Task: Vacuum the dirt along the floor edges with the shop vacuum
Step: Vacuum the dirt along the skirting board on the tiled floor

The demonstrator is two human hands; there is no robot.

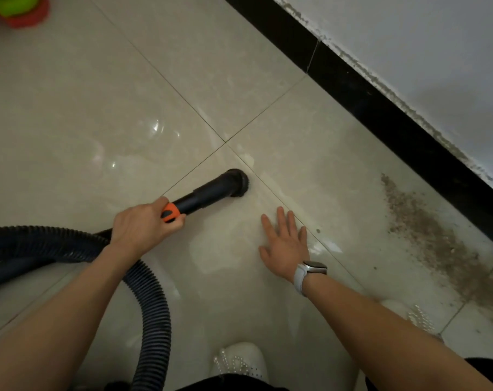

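**Head view: brush nozzle on the tile, dirt lying by the baseboard**

Head camera looked down on a glossy beige tile floor [70, 108] crossed by thin grout lines. Left of centre, the left hand [143, 225] grasped the vacuum wand [203, 197] with its fingers curled round the orange collar [170, 213]. From that grip the dark wand ran up and to the right to a round brush nozzle [237, 182], which sat on the tile just beside a grout line, close to where four tiles met. Behind the hand, a ribbed dark hose [152, 300] came in from the left edge of the frame, looped near the wrist and dropped toward the bottom edge.

Right of centre, the right hand [285, 246] was released, its fingers straight and slightly spread, palm down over the floor; whether it actually touched the tile could not be told. A white watch [307, 273] sat on that wrist.

At the right of the frame, a long streak of brown dirt [434, 246] lay on the tile near the black baseboard [381, 105], well apart from the nozzle. Above the baseboard stood a pale wall [423, 46] with a rough lower edge. A blurred red and green object [19, 9] showed in the upper left corner. A white shoe [239, 359] with small studs appeared at the bottom centre.
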